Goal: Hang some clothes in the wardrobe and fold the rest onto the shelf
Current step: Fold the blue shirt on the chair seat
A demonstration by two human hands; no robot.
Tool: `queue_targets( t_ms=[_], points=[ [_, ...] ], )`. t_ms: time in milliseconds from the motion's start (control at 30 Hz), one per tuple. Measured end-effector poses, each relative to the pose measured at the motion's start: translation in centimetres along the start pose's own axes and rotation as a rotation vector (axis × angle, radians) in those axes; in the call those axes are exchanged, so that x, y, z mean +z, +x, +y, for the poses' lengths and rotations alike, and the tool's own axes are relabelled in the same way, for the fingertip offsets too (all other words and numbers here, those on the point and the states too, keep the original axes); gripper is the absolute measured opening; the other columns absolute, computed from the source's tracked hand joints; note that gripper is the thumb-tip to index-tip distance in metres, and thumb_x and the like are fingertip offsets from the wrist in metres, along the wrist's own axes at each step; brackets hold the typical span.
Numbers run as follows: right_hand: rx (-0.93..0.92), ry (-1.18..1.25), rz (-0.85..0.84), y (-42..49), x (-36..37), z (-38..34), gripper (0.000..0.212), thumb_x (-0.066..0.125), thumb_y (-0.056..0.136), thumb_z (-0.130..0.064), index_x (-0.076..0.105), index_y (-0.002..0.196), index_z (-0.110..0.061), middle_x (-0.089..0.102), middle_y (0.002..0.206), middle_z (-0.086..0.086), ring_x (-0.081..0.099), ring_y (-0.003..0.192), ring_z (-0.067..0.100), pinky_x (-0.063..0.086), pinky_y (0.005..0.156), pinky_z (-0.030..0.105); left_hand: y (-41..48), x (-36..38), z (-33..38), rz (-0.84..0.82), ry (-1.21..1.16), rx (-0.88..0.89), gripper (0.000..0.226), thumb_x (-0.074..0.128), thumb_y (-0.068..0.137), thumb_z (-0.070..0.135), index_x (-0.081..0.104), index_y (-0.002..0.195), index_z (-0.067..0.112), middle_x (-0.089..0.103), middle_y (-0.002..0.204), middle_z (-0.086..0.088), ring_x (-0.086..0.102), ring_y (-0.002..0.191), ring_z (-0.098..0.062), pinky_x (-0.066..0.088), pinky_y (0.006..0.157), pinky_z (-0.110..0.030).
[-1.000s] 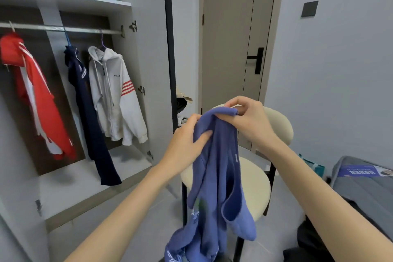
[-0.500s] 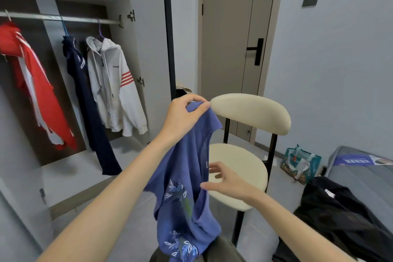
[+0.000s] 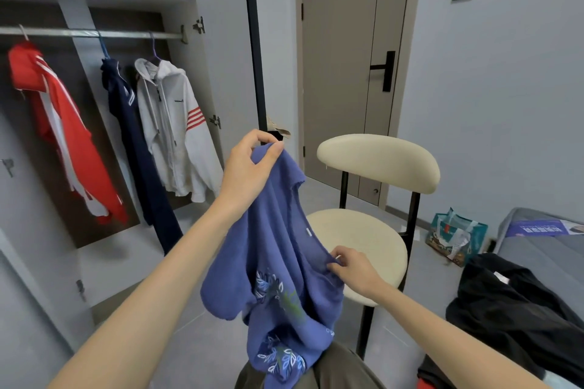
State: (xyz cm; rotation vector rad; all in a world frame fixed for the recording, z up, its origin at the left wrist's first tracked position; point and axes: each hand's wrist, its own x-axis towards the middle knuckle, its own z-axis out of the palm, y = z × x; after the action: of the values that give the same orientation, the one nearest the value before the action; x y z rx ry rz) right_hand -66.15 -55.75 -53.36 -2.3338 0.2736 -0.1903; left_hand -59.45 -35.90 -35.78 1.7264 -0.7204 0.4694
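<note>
Hardly any lettering is showing clearly enough to read. A small dark word is sitting on the chest of the white jacket (image 3: 177, 123), hanging up and to the left of the left hand (image 3: 249, 172), but it is blurring out. The blue-and-white printed sheet (image 3: 548, 227), lying far right of the right hand (image 3: 355, 271), is carrying lines too small to make out.

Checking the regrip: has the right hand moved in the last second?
Yes. The right hand dropped from above the chair backrest to beside the seat, now pinching the blue top.
</note>
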Motion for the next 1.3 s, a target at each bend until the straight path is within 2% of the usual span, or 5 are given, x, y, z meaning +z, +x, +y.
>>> queue_targets(
  t_ms=[233,533,867,1067,1300],
  points=[
    [0.065,0.382,0.273,1.2,-3.0,-1.0,0.015,0.041,0.102,-0.013,0.053,0.108,-0.007,0.062,0.1,0.008,0.056,0.092,0.022,0.042,0.082,0.033,0.1,-2.4,-3.6,0.098,0.175,-0.06,0.013,0.049,0.1,0.029,0.053,0.099,0.017,0.055,0.089,0.014,0.05,0.08,0.003,0.037,0.069,-0.008],
    [-0.526,-0.499,-0.035,-0.8,-6.6,-1.5,0.083,0.071,0.066,-0.07,0.037,0.13,-0.029,0.04,0.13,-0.006,0.041,0.111,0.012,0.03,0.093,0.012,-0.7,-5.0,-8.4,0.224,0.236,-0.324,0.015,0.038,0.104,0.02,0.041,0.097,0.008,0.044,0.074,0.0,0.041,0.065,-0.013,0.034,0.057,-0.025],
    [-0.661,-0.662,0.07,-1.7,-6.9,-1.1,0.009,0.06,0.089,-0.021,0.058,0.094,-0.013,0.051,0.124,0.005,0.052,0.097,0.028,0.042,0.08,0.036,-0.8,-5.0,-9.7,0.256,0.254,-0.333,0.017,0.039,0.103,0.022,0.042,0.095,0.008,0.045,0.073,-0.001,0.042,0.065,-0.015,0.034,0.057,-0.027],
    [-0.359,0.012,0.193,-0.4,-10.7,-1.9,0.022,0.059,0.092,-0.012,0.043,0.079,-0.02,0.047,0.065,-0.012,0.036,0.058,0.005,0.031,0.056,0.019,-0.6,-5.3,-10.3,0.167,0.224,-0.319,0.021,0.045,0.101,0.032,0.048,0.096,0.012,0.051,0.084,0.004,0.048,0.08,-0.014,0.036,0.064,-0.026],
    [-0.198,-0.221,0.177,1.4,-11.0,-1.5,0.026,0.039,0.096,0.001,0.039,0.119,-0.009,0.058,0.104,0.012,0.055,0.094,0.031,0.044,0.079,0.037,-1.1,-5.5,-11.3,-0.183,0.605,-0.28,0.044,0.054,0.091,0.054,0.065,0.093,0.012,0.061,0.103,-0.006,0.05,0.105,-0.026,0.042,0.093,-0.041]
  ],
)
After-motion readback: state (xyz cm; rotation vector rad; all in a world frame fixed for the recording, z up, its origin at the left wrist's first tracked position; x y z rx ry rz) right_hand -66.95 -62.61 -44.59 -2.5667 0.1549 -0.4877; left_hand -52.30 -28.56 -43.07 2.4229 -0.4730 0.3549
